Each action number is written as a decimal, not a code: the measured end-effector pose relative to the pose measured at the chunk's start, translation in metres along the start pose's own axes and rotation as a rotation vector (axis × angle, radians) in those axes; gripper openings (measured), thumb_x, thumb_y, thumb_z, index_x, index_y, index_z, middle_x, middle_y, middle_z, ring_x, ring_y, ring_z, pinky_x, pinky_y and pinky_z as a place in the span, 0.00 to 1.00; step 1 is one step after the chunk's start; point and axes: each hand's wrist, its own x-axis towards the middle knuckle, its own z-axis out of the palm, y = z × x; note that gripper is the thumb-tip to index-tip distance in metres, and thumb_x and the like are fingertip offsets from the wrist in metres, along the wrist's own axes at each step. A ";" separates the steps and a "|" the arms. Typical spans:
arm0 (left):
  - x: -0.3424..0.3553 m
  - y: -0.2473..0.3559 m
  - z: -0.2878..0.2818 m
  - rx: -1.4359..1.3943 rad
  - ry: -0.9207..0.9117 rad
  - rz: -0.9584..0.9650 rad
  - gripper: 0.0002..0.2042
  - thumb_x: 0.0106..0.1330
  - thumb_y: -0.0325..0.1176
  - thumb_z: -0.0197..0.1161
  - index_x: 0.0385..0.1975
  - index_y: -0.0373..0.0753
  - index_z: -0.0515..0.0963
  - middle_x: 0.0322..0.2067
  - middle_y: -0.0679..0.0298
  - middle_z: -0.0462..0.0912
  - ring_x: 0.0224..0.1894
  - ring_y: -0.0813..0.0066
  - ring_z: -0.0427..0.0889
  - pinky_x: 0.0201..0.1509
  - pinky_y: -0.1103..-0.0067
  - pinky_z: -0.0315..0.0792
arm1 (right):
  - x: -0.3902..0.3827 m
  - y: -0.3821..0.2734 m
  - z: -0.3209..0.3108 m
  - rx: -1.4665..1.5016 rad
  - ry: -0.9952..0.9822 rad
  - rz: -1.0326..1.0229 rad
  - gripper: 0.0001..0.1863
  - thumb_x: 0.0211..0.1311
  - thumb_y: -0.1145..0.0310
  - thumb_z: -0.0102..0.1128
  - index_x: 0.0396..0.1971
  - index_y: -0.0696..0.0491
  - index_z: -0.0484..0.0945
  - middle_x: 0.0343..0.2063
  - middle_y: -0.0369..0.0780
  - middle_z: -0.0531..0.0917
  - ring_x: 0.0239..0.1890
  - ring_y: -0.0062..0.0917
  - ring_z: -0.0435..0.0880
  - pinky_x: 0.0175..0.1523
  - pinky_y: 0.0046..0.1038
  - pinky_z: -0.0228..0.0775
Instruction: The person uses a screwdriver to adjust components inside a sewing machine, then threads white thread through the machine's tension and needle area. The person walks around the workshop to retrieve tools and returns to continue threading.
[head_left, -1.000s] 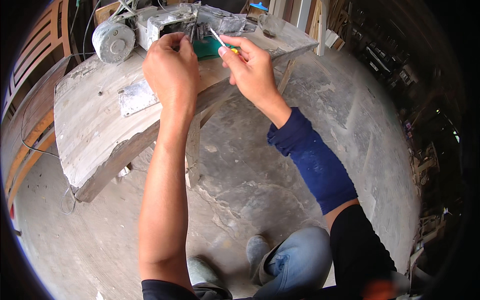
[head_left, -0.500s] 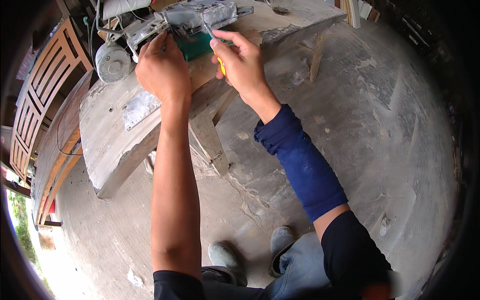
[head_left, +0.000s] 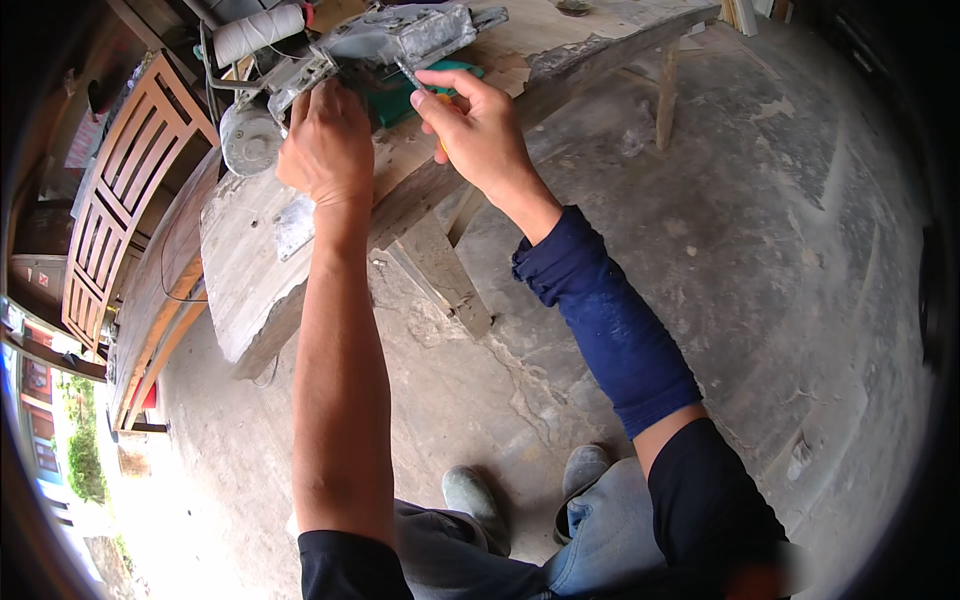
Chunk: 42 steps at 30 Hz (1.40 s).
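Note:
A dusty grey machine [head_left: 430,38], which looks like a portable sewing machine, lies on its side on the wooden bench [head_left: 238,275]. My left hand [head_left: 328,150] is at the machine's near side, fingers bent and closed; what they pinch is hidden behind the hand. Between thumb and fingers my right hand [head_left: 482,130] grips a screwdriver [head_left: 406,74] with a yellow handle. Its metal shaft points up and left at the machine body. A green part [head_left: 402,102] shows beneath the machine, between my hands. The machine's round housing [head_left: 250,140] sits left of my left hand.
A white thread cone [head_left: 258,36] stands beyond the round housing. On the bench near my left wrist lies a flat, pale-speckled plate [head_left: 294,228]. A slatted wooden panel [head_left: 130,185] leans at the far left. Bench legs [head_left: 445,275] reach the concrete floor near my boots.
The whole view has shifted slightly, with the bench sitting a little farther right. My left hand has turned, its knuckles now more toward me. The screwdriver stays in my right hand.

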 end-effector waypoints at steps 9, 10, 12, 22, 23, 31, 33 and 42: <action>0.001 -0.001 0.004 -0.056 0.032 -0.044 0.06 0.54 0.39 0.59 0.26 0.51 0.82 0.28 0.68 0.83 0.27 0.62 0.82 0.27 0.69 0.73 | 0.003 0.007 0.002 -0.122 0.026 -0.080 0.16 0.57 0.64 0.62 0.43 0.56 0.79 0.25 0.39 0.83 0.26 0.20 0.81 0.35 0.23 0.73; 0.002 -0.001 0.004 -0.058 0.033 -0.063 0.06 0.54 0.40 0.60 0.26 0.51 0.82 0.28 0.69 0.83 0.27 0.62 0.82 0.28 0.69 0.73 | 0.005 0.008 0.003 -0.136 0.029 -0.090 0.16 0.57 0.64 0.62 0.43 0.56 0.79 0.25 0.40 0.83 0.26 0.21 0.81 0.35 0.23 0.73; 0.000 0.003 0.006 -0.094 0.028 -0.101 0.06 0.54 0.41 0.60 0.25 0.51 0.83 0.27 0.68 0.83 0.28 0.62 0.82 0.28 0.69 0.73 | 0.005 0.009 0.000 -0.154 0.030 -0.102 0.16 0.57 0.64 0.62 0.42 0.56 0.79 0.25 0.40 0.83 0.26 0.22 0.81 0.35 0.23 0.73; 0.000 0.014 0.006 -0.123 0.062 -0.224 0.05 0.52 0.38 0.59 0.22 0.49 0.81 0.25 0.66 0.82 0.25 0.59 0.81 0.24 0.68 0.71 | 0.006 0.009 0.002 -0.097 0.021 -0.110 0.15 0.57 0.65 0.62 0.42 0.57 0.79 0.23 0.39 0.83 0.25 0.19 0.80 0.33 0.22 0.72; -0.001 0.016 0.006 -0.123 0.063 -0.224 0.05 0.52 0.38 0.59 0.22 0.49 0.80 0.25 0.66 0.82 0.25 0.59 0.81 0.24 0.68 0.71 | 0.007 0.010 0.000 -0.096 0.020 -0.114 0.15 0.57 0.65 0.62 0.42 0.57 0.79 0.23 0.39 0.83 0.25 0.19 0.80 0.33 0.22 0.72; -0.002 0.014 0.007 -0.127 0.042 -0.264 0.06 0.52 0.39 0.59 0.22 0.47 0.81 0.26 0.65 0.83 0.26 0.58 0.81 0.26 0.67 0.72 | 0.007 0.007 -0.001 -0.161 -0.014 -0.092 0.15 0.58 0.65 0.61 0.43 0.57 0.78 0.21 0.37 0.81 0.21 0.17 0.78 0.30 0.22 0.71; -0.001 0.014 0.005 -0.135 0.030 -0.299 0.07 0.52 0.40 0.59 0.23 0.47 0.81 0.26 0.64 0.83 0.26 0.57 0.82 0.27 0.66 0.72 | 0.007 0.000 -0.002 -0.103 -0.077 -0.007 0.15 0.58 0.66 0.61 0.44 0.57 0.78 0.20 0.36 0.80 0.19 0.16 0.76 0.27 0.21 0.70; 0.002 0.031 -0.006 -0.203 -0.090 -0.585 0.13 0.51 0.45 0.60 0.30 0.47 0.84 0.26 0.59 0.84 0.31 0.58 0.84 0.35 0.67 0.74 | 0.007 -0.003 -0.002 -0.028 -0.068 0.031 0.15 0.59 0.67 0.61 0.45 0.57 0.78 0.18 0.33 0.77 0.17 0.13 0.74 0.21 0.19 0.69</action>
